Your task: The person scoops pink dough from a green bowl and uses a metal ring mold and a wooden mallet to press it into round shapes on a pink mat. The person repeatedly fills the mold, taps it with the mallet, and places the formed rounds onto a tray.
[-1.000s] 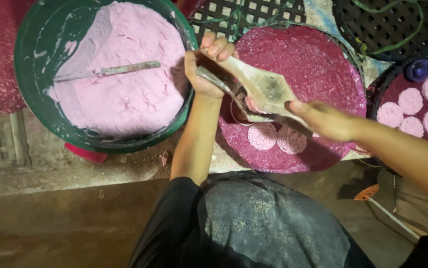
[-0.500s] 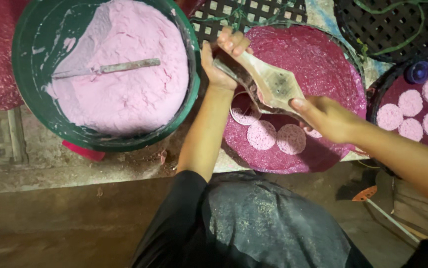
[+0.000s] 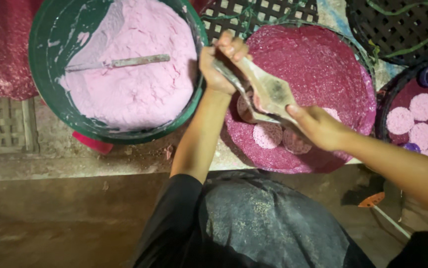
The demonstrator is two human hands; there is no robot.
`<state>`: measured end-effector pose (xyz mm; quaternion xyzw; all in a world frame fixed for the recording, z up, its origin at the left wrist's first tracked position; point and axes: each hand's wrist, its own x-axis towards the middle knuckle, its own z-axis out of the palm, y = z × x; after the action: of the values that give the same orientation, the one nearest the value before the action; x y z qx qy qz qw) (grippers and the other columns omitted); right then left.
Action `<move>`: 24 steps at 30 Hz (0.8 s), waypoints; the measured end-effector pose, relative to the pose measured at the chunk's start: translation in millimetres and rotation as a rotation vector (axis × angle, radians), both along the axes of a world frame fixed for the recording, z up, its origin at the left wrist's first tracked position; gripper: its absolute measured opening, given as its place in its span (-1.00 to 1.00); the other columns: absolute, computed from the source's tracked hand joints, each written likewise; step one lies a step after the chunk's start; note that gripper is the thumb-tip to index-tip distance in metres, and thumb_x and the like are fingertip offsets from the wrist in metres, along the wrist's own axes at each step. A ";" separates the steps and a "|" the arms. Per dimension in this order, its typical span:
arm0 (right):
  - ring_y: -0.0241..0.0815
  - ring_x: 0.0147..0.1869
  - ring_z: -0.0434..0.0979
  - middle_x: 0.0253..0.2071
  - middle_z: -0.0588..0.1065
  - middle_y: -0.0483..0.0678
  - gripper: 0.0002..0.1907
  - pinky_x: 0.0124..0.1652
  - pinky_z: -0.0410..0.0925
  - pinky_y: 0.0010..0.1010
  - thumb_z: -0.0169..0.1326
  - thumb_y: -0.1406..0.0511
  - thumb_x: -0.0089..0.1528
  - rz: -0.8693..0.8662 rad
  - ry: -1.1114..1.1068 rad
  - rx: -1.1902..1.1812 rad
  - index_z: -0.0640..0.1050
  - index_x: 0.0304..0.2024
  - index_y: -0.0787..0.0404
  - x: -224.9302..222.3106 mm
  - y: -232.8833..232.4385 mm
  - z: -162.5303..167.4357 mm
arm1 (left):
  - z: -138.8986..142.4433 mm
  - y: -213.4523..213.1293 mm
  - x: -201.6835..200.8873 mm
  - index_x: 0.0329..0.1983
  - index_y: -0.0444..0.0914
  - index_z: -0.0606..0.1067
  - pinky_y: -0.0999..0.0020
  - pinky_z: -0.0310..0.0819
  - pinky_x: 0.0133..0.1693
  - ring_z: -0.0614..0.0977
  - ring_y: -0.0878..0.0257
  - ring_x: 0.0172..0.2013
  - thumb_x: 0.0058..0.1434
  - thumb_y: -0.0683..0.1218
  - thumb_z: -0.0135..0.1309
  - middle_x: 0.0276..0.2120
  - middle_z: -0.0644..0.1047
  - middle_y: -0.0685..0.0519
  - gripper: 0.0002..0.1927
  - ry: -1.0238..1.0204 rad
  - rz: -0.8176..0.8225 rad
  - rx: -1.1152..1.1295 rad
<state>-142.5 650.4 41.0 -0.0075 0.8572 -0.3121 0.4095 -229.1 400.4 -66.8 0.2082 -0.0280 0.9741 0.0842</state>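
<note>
Both hands grip wooden mould (image 3: 268, 92) over red-lined tray (image 3: 333, 59).
Left hand (image 3: 219, 64) clasps far end, right hand (image 3: 318, 126) near handle; best kept level, above pink discs (image 3: 267, 135), clear of placed ones.

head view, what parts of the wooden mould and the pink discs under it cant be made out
- Wooden mould, head view: its underside faces away, and its ends are covered by the left hand and right hand.
- Pink discs on the red tray: one is partly hidden beneath the mould.
- Neighbouring tray of discs: cut off by the right edge.
</note>
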 end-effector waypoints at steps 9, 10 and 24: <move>-0.09 -0.45 0.52 -0.55 0.50 0.06 -0.20 -0.37 0.37 -0.16 -0.34 -0.21 0.35 0.004 0.211 -0.039 0.56 -0.39 0.33 -3.0 5.5 2.3 | 2.7 -0.1 -23.7 -0.26 -0.11 0.33 0.27 0.47 -0.04 0.44 0.27 -0.27 0.25 0.07 -0.14 -0.39 0.36 0.19 -0.81 0.010 -0.007 -0.104; -0.08 -0.45 0.52 -0.55 0.49 0.07 -0.21 -0.37 0.37 -0.14 -0.33 -0.20 0.35 -0.020 0.173 -0.055 0.57 -0.38 0.33 -2.1 6.8 0.8 | 3.1 -0.5 -22.3 -0.26 -0.11 0.33 0.27 0.47 -0.05 0.43 0.27 -0.28 0.24 0.07 -0.14 -0.39 0.36 0.18 -0.82 -0.013 -0.010 -0.092; -0.28 -0.22 0.44 -0.27 0.47 -0.12 -0.31 -0.24 0.35 -0.42 -0.08 -0.18 0.36 -0.140 0.389 -0.634 0.53 0.04 0.31 29.2 32.9 -51.8 | 35.3 -31.4 31.2 0.41 -0.20 0.23 0.14 0.53 0.22 0.56 0.03 0.15 0.39 0.24 -0.15 0.19 0.46 -0.20 -0.35 -0.419 0.124 -0.833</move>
<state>-113.2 683.2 -10.8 -0.1344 0.7784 -0.5817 0.1940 -197.9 368.9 -31.6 -0.0431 0.3613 0.9266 0.0946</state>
